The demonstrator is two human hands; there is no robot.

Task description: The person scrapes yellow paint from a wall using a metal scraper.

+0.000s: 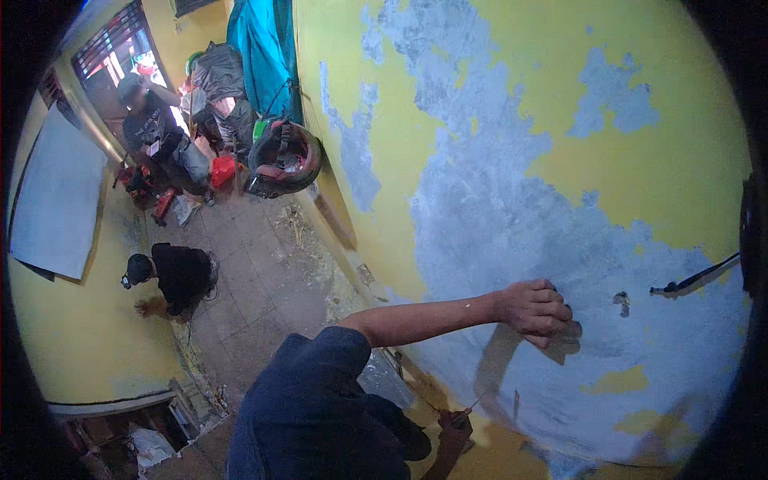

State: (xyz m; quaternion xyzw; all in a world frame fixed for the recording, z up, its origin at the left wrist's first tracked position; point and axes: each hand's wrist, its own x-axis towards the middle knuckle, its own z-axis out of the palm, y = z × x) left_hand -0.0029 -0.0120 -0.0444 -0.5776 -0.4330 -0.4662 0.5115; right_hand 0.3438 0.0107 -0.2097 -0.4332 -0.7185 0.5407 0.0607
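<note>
My left hand (536, 312) reaches across to the wall, fingers curled against a bare grey-white patch of the painted wall (486, 210). A dark edge shows by its knuckles; whether it holds something is hidden. Lower down, close to my body, my right hand (456, 429) grips a hand tool (462, 418) by its handle. A thin, light blade or shaft points up and right from it towards the wall; the exact kind cannot be told. Yellow paint remains around the bare areas.
A black strap (690, 282) sticks out at right, near a small hole (623, 303) in the wall. A person in black (180, 279) works low at the opposite wall; another (156, 129) sits near the doorway. A helmet (285, 159) and bags (222, 75) stand along the far side. Debris litters the tiled floor (252, 276).
</note>
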